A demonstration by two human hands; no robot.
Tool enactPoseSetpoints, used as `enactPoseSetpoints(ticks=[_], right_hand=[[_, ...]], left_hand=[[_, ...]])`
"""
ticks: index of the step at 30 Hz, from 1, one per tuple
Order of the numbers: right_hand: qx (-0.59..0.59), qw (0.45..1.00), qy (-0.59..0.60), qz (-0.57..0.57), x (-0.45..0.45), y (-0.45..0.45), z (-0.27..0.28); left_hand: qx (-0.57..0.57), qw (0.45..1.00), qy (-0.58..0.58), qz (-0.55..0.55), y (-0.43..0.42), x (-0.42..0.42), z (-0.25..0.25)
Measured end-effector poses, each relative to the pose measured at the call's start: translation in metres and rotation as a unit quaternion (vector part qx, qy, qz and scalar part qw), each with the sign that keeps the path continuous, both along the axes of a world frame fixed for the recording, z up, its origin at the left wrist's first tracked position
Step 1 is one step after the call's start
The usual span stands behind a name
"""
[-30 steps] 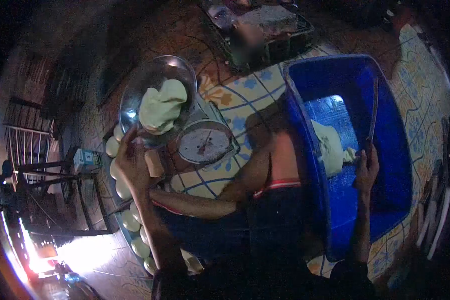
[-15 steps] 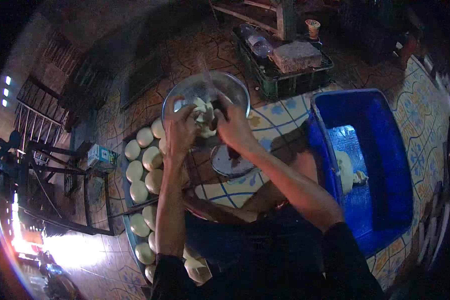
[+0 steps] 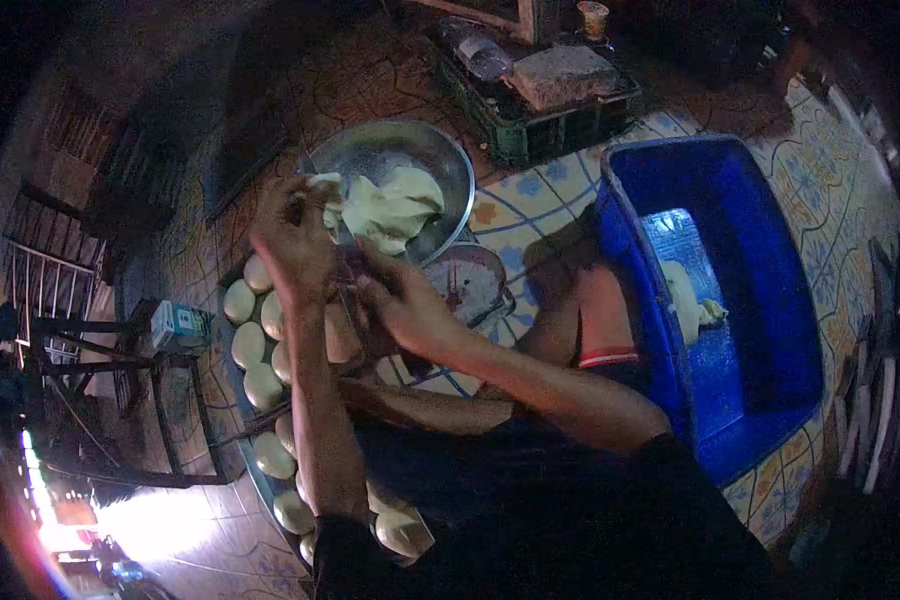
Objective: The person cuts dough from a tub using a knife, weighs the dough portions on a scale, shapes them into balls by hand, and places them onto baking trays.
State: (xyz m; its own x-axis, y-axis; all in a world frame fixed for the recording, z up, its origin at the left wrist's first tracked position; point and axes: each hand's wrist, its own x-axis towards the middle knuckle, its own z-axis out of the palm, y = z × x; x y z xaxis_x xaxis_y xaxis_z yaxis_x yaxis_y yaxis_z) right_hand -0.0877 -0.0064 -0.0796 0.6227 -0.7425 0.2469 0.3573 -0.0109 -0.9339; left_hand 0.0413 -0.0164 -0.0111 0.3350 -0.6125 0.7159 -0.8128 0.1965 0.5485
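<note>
A metal bowl (image 3: 460, 200) in front of me holds a soft, pale mass that looks like dough (image 3: 400, 200). My left hand (image 3: 292, 240) is at the bowl's left rim, fingers curled round a small pale piece of dough (image 3: 323, 182). Just below the bowl is my right hand (image 3: 405, 305), closed, its fingertips close to my left wrist. A thin streak runs between the hands, too blurred to name. Whatever the right fingers hold is hidden. Smooth, pale dough balls (image 3: 248, 345) lie in rows on a tray under my left forearm.
At the right stands a deep blue bin (image 3: 770, 260) with a pale lump (image 3: 682, 305) inside. A round, pale-topped container (image 3: 467, 285) sits beside the bowl. Beyond, a dark green crate (image 3: 530, 135) carries a stone block (image 3: 565, 78) and a plastic bottle (image 3: 480, 52).
Both hands have moved left and away from the middle of the bowl, the right one lower. More of the dough in the bowl now shows. The view has shifted slightly.
</note>
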Motion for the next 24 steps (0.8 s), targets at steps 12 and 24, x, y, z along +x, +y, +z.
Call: enactPoseSetpoints(ticks=[12,24], right_hand=[[0.284,0.953,0.061,-0.09,-0.257,-0.006,-0.023],[-0.058,0.701,0.531,-0.472,-0.525,-0.055,-0.196]], left_hand=[[0.195,0.97,0.04,-0.139,0.097,-0.173,-0.066],[0.161,0.974,0.106,-0.119,0.071,-0.204,-0.106]])
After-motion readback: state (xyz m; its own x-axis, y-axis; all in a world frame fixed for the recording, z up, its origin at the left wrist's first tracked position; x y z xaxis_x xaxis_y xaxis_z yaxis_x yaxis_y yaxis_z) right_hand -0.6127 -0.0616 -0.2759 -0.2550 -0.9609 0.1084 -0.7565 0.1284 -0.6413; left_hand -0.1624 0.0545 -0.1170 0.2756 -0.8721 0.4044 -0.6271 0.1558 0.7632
